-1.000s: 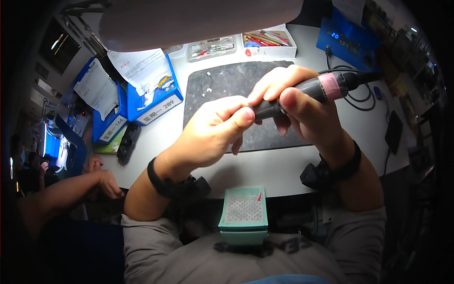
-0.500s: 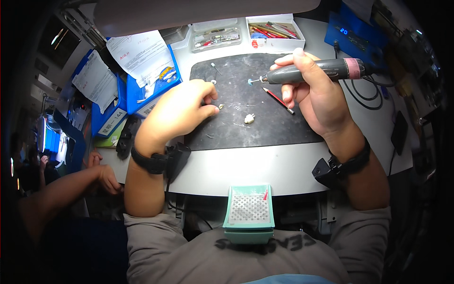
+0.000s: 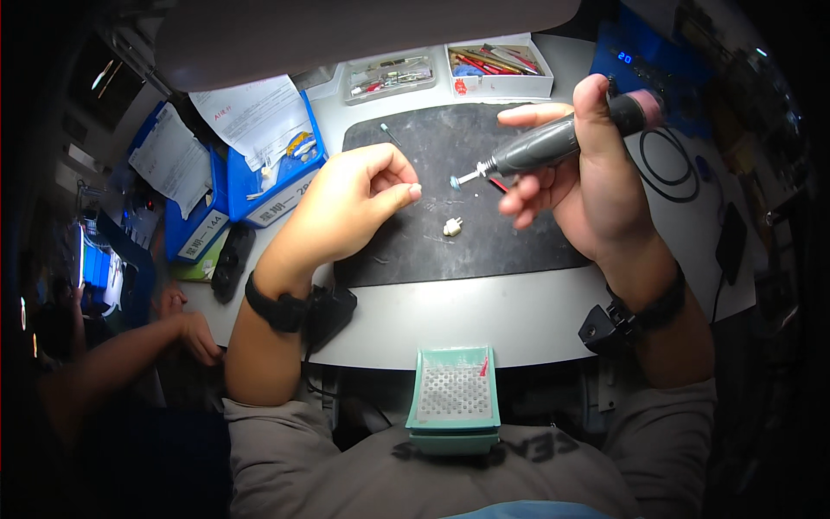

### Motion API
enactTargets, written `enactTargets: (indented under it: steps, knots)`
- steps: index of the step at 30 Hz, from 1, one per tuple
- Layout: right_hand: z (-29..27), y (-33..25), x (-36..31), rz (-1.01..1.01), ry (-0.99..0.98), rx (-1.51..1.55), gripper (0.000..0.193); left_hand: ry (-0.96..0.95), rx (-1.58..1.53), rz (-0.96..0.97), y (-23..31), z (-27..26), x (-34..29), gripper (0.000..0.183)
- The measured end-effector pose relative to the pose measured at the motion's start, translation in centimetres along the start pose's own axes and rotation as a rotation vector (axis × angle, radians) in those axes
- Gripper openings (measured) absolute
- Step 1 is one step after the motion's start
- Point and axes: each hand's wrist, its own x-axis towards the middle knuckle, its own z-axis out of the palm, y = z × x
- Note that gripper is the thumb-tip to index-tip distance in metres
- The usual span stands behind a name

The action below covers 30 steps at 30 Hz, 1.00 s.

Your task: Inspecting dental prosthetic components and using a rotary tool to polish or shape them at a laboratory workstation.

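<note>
Hands (image 3: pixel 346 208), two, hold one handpiece (image 3: pixel 538 147) and one white piece (image 3: pixel 416 190).

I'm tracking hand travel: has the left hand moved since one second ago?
Yes: the left hand has moved leftward, judged against the dark mat beneath it.

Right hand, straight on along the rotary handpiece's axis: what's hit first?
Likely the small white piece pinched in the left hand, just beyond the blue tool tip; depth is unclear, so it might miss.
</note>
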Motion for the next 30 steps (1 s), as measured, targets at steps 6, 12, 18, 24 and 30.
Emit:
enactTargets:
  steps: [6,12,18,24,30]
  knots:
    - [0.8,0.5,-0.3,-0.325,0.028,-0.159,0.064,0.025,-0.798,0.154,2.0,1.8,-1.4,0.010]
    - [1.3,1.4,-0.7,-0.658,0.092,-0.568,0.031,0.037,-0.943,0.180,2.0,2.9,-1.8,0.007]
    - [1.5,2.3,-0.7,-0.940,0.015,-0.710,0.032,-0.005,-1.077,0.212,2.1,3.6,-1.5,0.013]
    - [2.2,2.7,-0.7,-0.837,0.023,-0.733,0.030,-0.012,-1.030,0.240,2.7,4.4,-1.7,0.013]
    - [2.7,2.9,-1.1,-0.805,-0.011,-0.656,0.025,-0.008,-0.977,0.239,3.1,4.6,-1.9,0.012]
